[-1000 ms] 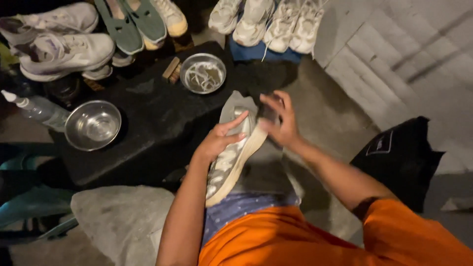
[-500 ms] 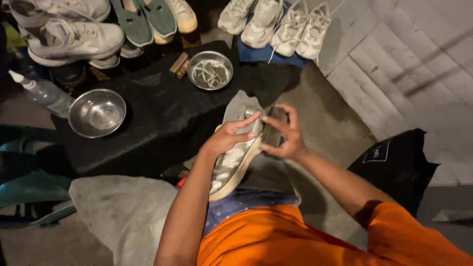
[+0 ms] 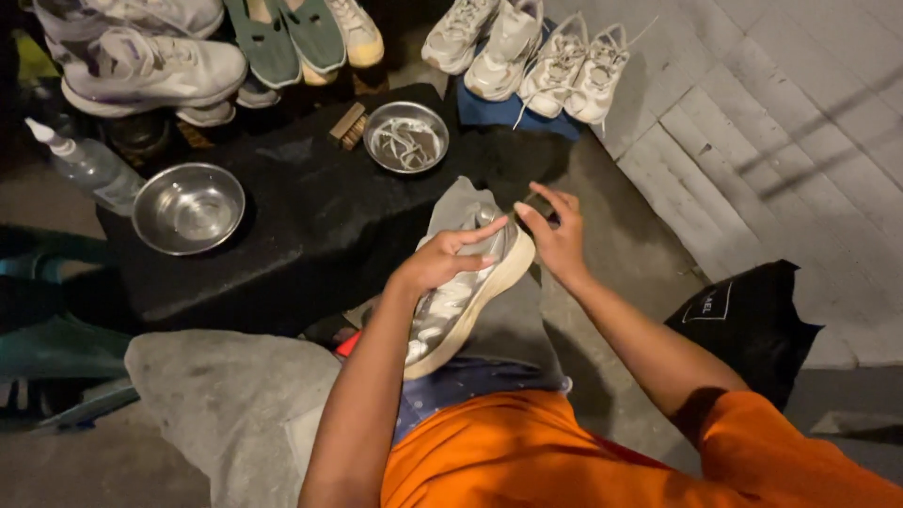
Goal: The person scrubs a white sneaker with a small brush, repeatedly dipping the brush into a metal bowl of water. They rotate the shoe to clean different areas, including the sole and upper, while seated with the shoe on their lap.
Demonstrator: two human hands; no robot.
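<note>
Left hand (image 3: pixel 442 263) gripped a grey sneaker (image 3: pixel 461 292), fingers curled over its upper. Right hand (image 3: pixel 555 235), at the sneaker's two o'clock, was half-open; any hold undeterminable.

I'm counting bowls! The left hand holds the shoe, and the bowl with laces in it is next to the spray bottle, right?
Not quite. The left hand does hold the shoe, but the bowl next to the spray bottle is the empty bowl. The bowl with laces sits farther right, by the brush. The head view shows this.
</note>
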